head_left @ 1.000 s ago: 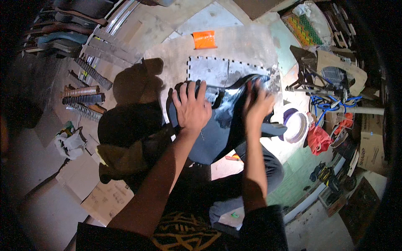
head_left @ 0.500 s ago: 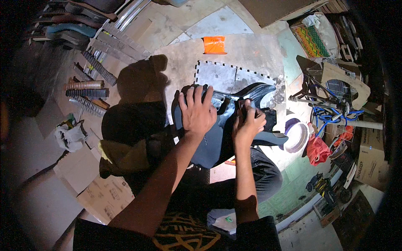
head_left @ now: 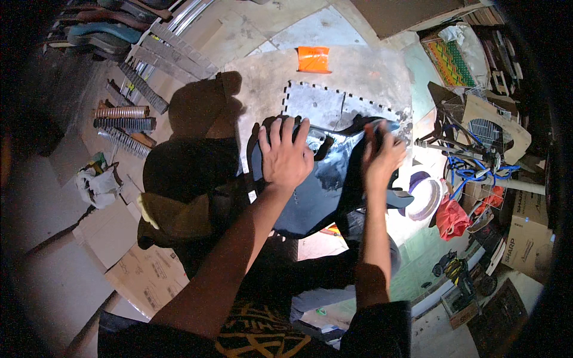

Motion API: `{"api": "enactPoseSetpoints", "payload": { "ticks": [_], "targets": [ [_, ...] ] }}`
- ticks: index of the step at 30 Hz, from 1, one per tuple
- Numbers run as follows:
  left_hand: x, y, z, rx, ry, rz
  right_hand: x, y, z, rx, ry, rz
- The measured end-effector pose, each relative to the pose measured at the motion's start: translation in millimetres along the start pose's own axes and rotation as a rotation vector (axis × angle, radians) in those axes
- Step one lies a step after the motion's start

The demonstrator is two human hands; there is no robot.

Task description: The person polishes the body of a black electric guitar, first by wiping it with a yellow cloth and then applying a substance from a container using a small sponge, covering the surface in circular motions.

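A dark blue-grey guitar body with cutouts and a pale, wet-looking patch lies across my lap area in the middle. My left hand rests on its left part, fingers spread and flat. My right hand is closed around a small dark block, partly hidden and blurred, at the body's upper right near the curved horn. Beyond the body lie a grey foam mat with a toothed edge and an orange rectangular piece.
A lit round basin and red bag are at right, near blue hose and cardboard boxes. Ribbed wooden pieces, a pale cloth and cardboard lie left. More dark shaped boards are stacked top left.
My right hand moved down and left to the body's middle half a second ago, and is now up and right again with the block. My left hand stays on the body.
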State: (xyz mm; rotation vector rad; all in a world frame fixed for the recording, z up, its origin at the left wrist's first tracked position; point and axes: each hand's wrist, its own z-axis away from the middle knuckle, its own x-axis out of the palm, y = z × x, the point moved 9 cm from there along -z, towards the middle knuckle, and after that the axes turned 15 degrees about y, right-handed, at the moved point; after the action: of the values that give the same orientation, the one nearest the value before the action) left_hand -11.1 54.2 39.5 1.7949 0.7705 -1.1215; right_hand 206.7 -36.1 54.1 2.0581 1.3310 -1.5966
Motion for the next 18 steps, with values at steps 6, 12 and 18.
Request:
{"api": "enactPoseSetpoints", "payload": {
  "ticks": [6,12,18],
  "targets": [
    [-2.6,8.3,0.1,0.004,0.015,0.046,2.0,17.3,-14.0,0.102,0.112,0.011],
    [-0.6,-2.6,0.1,-0.012,-0.002,0.0,-3.7,-6.7,-4.2,-0.024,0.063,0.211],
    [-0.5,-0.8,1.7,-0.001,0.014,-0.014,5.6,7.3,20.3,-0.054,0.108,0.256]
  ]
}}
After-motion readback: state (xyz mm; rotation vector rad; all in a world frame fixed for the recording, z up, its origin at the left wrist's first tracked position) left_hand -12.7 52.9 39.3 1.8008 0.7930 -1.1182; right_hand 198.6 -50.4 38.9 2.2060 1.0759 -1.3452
